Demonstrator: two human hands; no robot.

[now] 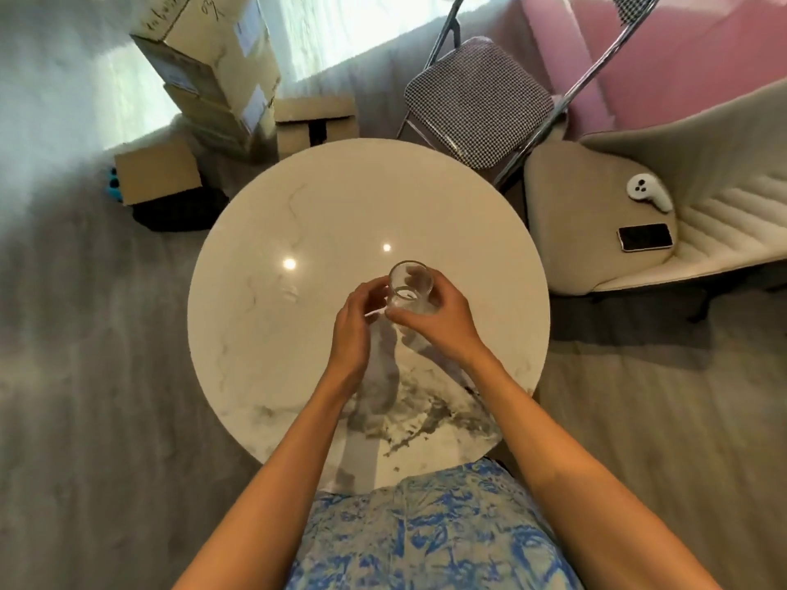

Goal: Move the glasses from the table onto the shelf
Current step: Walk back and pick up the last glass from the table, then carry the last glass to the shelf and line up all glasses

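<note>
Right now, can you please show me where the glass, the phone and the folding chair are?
glass point(411, 287): head view, on its clear side wall just below the rim.
phone point(645, 237): head view, middle of its dark screen.
folding chair point(479, 100): head view, middle of its checked seat.

A clear cylindrical drinking glass point(411, 287) is gripped upright by the right hand point(438, 321) above a round white marble-patterned table point(264, 334), while the left hand point(357, 325) is held against its near-left side. A houndstooth folding chair point(477, 104) and stacked cardboard boxes point(213, 66) are seen beyond the table. A black phone point(645, 237) and a white controller point(648, 191) are laid on a beige cushioned seat point(575, 215) to the right.
</note>
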